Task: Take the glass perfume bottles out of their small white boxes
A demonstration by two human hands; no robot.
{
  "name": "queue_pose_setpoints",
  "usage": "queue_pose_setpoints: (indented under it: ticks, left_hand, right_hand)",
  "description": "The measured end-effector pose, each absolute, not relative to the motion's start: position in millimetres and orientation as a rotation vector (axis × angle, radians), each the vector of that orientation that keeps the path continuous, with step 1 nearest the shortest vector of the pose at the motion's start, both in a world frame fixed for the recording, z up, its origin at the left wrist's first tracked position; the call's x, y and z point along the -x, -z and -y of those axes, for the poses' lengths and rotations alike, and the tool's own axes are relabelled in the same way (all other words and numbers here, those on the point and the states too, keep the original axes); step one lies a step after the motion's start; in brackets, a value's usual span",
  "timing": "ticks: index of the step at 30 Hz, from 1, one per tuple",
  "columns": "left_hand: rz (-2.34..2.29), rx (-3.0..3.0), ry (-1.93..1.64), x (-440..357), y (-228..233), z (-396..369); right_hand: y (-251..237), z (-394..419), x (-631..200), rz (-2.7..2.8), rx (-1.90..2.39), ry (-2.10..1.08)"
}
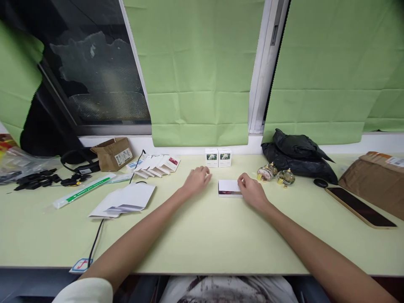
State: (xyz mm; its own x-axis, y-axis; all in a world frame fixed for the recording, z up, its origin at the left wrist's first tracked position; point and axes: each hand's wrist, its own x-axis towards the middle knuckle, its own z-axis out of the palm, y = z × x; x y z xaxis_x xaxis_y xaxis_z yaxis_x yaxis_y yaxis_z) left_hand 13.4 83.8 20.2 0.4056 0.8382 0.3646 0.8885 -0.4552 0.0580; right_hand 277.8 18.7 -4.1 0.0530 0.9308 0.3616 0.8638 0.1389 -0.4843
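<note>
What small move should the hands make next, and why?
Probably bring the left hand across to steady the near-side left end of the white carton: the right hand is at the carton's right end, while the left hand is apart from it, holding nothing visible.

Even light brightens a pale-green tabletop [221, 240], shadows faint, as a dark windowpane [104, 80] catches glare; the left hand [197, 181] blurs slightly and wide-angle distortion stretches the edges.
</note>
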Motion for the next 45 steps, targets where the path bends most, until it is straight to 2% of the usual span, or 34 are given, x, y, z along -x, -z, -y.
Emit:
queue_pose_setpoints:
  ticks: [5, 10, 14, 19, 32, 41, 45]
  left_hand:
    - [1.298, 3.13, 0.795, -28.0, -4.5, -45.3]
    - [1.399, 3.204, 0.949, -25.2, -3.6, -42.4]
    - [1.262, 3.132, 1.098, -22.7, -6.4, -37.5]
    - [1.044, 3.129, 1.065, -21.4, -9.2, -27.1]
    - [1.042, 3.115, 1.032, -20.3, -9.1, -20.9]
    - [1.141, 3.117, 1.008, -19.2, -0.2, -29.4]
    - [1.185, 3.105, 0.958, -19.6, 2.5, -33.1]
  right_hand:
    - [4.7, -20.8, -279.8, 1.686, 1.691, -0.12]
    - [2.5, -19.6, -276.9, 1.574, 1.495, -0.222]
    - [-2.8, -17.4, -275.8, 1.584, 1.497, -0.217]
    - [-7.8, -8.7, -272.0, 1.813, 1.433, -0.187]
    - [-12.9, 0.9, -265.5, 1.918, 1.442, -0.037]
    - [10.0, -19.5, -277.5, 2.122, 1.308, -0.335]
    - [9.3, -21.8, -275.3, 2.139, 1.317, -0.35]
